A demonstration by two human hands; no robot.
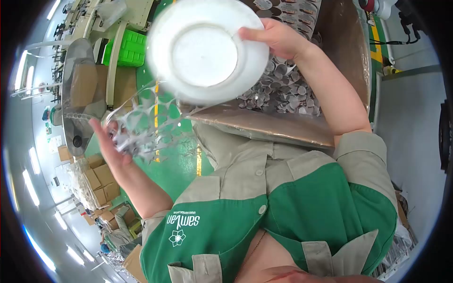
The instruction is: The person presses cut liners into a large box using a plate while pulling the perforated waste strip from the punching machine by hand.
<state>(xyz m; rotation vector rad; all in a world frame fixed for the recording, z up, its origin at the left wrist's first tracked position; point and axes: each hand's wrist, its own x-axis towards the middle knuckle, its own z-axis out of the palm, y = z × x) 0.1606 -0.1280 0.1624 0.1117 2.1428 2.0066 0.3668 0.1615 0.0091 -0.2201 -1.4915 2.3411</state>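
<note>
A round white plate (pixel 205 54) is tilted so that one broad face shows in the upper middle. My right hand (pixel 283 40) grips its right rim, thumb over this face and fingers behind. On the left, my left hand (pixel 113 144) holds a crumpled silvery sheet full of punched round holes (pixel 148 122), blurred by motion. That sheet stretches toward the plate's lower left edge; whether they touch I cannot tell. Below my right wrist, many small grey discs (pixel 283 89) lie loose in a large brown-lined box (pixel 264 123).
Printed sheets with round shapes (pixel 292 12) lie at the far side of the box. A green crate (pixel 130 48) stands at upper left, near a long grey bench surface (pixel 82 94). Cardboard boxes (pixel 101 181) are stacked at left. Another person (pixel 120 231) is at lower left.
</note>
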